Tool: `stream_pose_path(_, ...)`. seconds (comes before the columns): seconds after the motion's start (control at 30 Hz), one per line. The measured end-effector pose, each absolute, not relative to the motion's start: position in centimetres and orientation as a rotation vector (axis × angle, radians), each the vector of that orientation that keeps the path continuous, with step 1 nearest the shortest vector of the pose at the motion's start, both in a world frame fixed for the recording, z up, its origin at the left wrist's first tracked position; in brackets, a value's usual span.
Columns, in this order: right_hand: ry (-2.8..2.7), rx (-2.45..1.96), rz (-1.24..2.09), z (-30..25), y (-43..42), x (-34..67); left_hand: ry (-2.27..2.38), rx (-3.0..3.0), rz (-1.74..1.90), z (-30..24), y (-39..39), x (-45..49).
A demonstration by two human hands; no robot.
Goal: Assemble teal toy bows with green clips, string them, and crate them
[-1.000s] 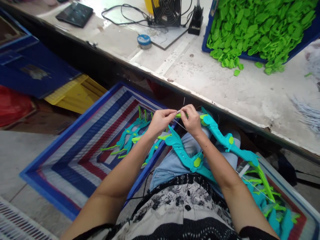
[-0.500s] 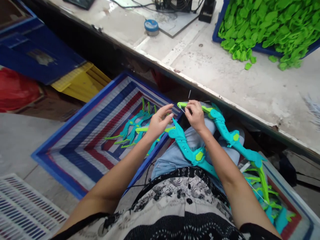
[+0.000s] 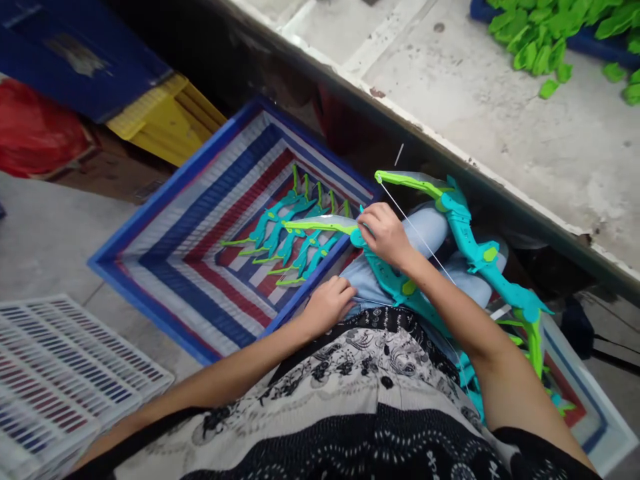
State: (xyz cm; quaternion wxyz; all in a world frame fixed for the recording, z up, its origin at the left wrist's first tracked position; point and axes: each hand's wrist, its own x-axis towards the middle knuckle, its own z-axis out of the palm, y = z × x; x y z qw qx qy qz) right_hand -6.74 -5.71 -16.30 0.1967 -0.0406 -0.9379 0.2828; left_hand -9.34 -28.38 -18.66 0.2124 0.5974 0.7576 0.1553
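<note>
A teal and lime toy bow (image 3: pixel 383 272) lies across my lap, its lime limb reaching left over the crate's edge. Around its joint the fingers of my right hand (image 3: pixel 385 235) are closed. Lower down, beside my thigh, my left hand (image 3: pixel 329 305) is closed with fingertips together on a thin white string (image 3: pixel 375 303), which runs toward the bow. A second toy bow (image 3: pixel 465 233) rests on my legs to the right, its white string stretched from the tip and passing behind my right forearm.
Several toy bows lie in a row inside a blue-rimmed crate (image 3: pixel 150 317) with a striped lining. A white-rimmed crate (image 3: pixel 613 407) with more bows is at lower right. The worktable (image 3: pixel 480 100) bears lime plastic pieces (image 3: pixel 543 47). A white slatted basket (image 3: pixel 75 373) stands at left.
My left hand has dropped toward my waist and closed on a string. My right hand has left the second bow's tip and gripped the nearer bow. The view has shifted down.
</note>
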Motion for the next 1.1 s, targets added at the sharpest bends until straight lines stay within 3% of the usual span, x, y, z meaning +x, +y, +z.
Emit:
stream_pose_path(0.23,-2.793,-0.154,0.688,-18.0,-5.9,-6.9,2.002,1.792,0.137,-19.0,-26.5,-9.2)
stream_pose_path(0.37,-2.842,-0.261,0.676,-18.2,-6.1,-7.3,2.019,1.727,0.164,-17.6,-26.4,-9.0)
stream_pose_path(0.53,-2.901,-0.334,0.704,-18.1,-7.4,-8.2,1.827,1.300,0.449,-16.1,-26.1,-9.5)
stream_pose_path(0.83,-3.071,-0.232,0.573,-18.3,-8.4,-8.7,0.704,0.188,1.421,-12.4,-23.2,-9.4)
stream_pose_path(0.93,-3.108,-0.256,0.627,-18.4,-8.5,-8.9,0.438,0.101,1.447,-10.9,-21.7,-7.8)
stream_pose_path(1.1,-3.043,-0.370,0.902,-18.3,-8.0,-9.3,0.588,0.132,1.281,-10.8,-20.8,-5.7)
